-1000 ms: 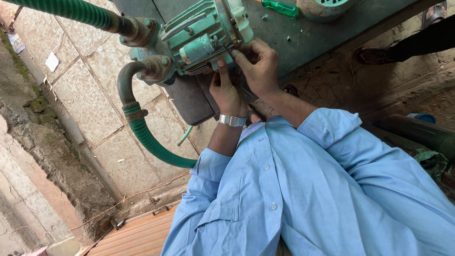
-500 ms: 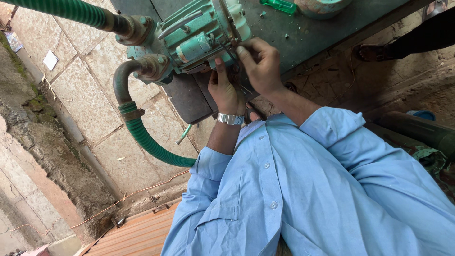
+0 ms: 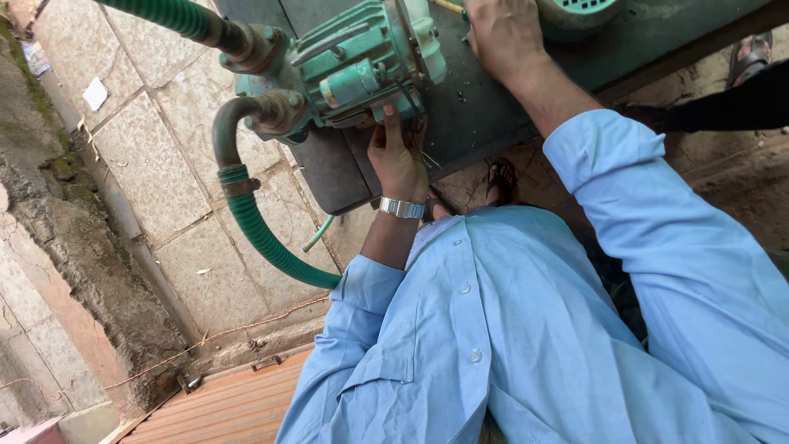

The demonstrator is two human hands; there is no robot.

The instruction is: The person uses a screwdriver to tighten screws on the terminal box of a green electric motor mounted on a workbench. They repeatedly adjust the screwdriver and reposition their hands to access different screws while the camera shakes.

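A green water pump (image 3: 353, 70) sits at the edge of a dark metal bench (image 3: 493, 115), with metal pipe fittings (image 3: 267, 111) on its left side. My left hand (image 3: 397, 156), a silver watch on its wrist, grips the pump's lower edge with the thumb pressed up against the body; thin wires hang beside it. My right hand (image 3: 503, 33) rests higher on the bench top next to a pale green round part (image 3: 575, 12). Its fingers run past the frame's top edge, so what they hold is hidden.
Two green ribbed hoses (image 3: 263, 238) run from the fittings over a stone-tiled floor (image 3: 156, 156). Another person's dark-clad limb (image 3: 731, 107) and a sandal (image 3: 748, 53) are at the right. An orange ribbed sheet (image 3: 230, 403) lies at the bottom.
My right hand has left the pump and moved up and to the right onto the bench top. My left hand stays on the pump's lower edge.
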